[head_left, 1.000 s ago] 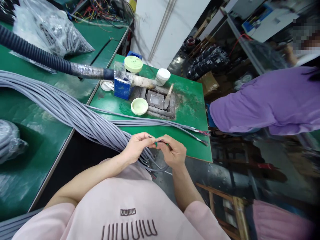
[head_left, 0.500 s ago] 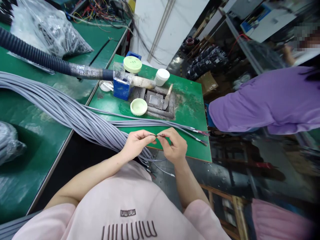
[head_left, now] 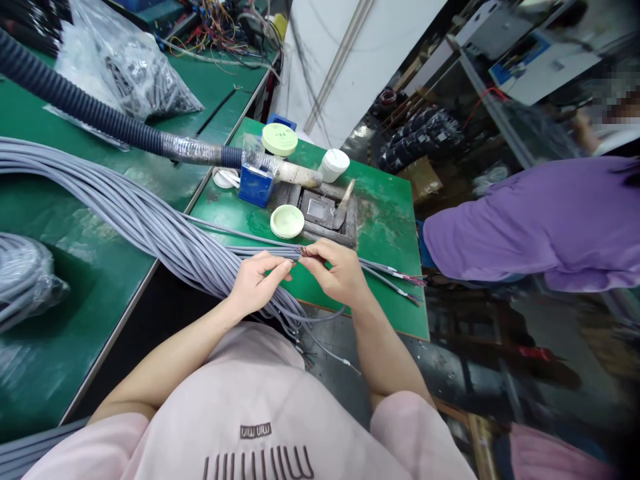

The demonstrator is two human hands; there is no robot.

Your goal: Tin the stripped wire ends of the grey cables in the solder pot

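My right hand (head_left: 336,270) is closed, its thumb and fingers pinching the thin coloured wires (head_left: 302,251) at the end of a grey cable. Close to its left, my left hand (head_left: 260,281) is also closed in a pinch, on what looks like a thin dark wire mostly hidden by the fingertips. A thick bundle of grey cables (head_left: 145,217) runs from the left and passes behind and under my left hand. Several cable ends with stripped coloured wires (head_left: 413,280) lie on the green bench (head_left: 385,220) beyond my right hand.
A small solder-pot-like metal block (head_left: 320,208) with a scraper (head_left: 345,203) is set in the bench. Around it are a pale green open tub (head_left: 287,221), a white tub (head_left: 334,165) and a black hose (head_left: 125,127) on a blue box (head_left: 256,185). A person in purple (head_left: 530,227) is at right.
My hands have moved slightly apart; the right one is raised, and a fan of coloured wires now shows at its fingertips. The camera view has shifted a little.
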